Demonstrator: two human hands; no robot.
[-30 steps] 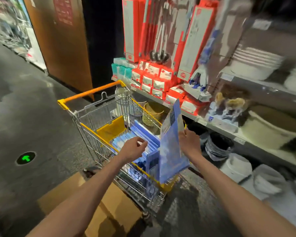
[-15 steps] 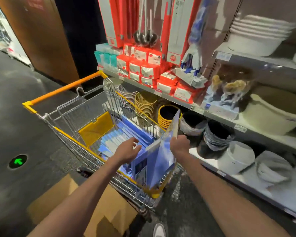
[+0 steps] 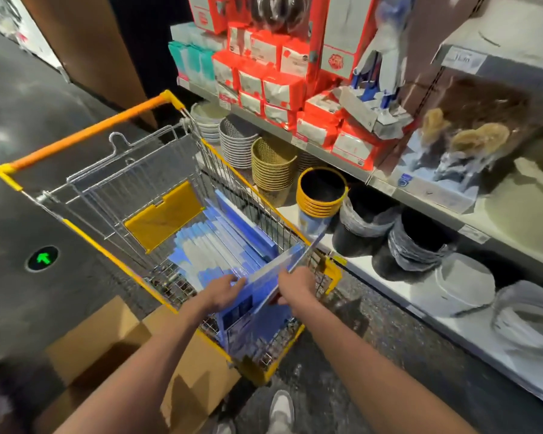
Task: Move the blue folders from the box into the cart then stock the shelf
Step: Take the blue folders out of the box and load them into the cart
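Blue folder (image 3: pixel 271 278) stood on edge at near end of cart (image 3: pixel 107 261), top edge running fwd-right toward shelf (image 3: pixel 389 278); right hand (image 3: pixel 295 285) pinched that edge. Left hand (image 3: pixel 223 291), fingers straight, rested against its near face. More blue folders (image 3: pixel 217 239) lay in basket, long axes toward handle. Label print blurred, unreadable. Cardboard box (image 3: pixel 107 333) partly hidden by left arm.

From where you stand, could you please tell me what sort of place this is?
Most likely a shop aisle: a wire shopping cart with blue folders, tiered shelves of red packaged goods, and stacked baskets for sale.
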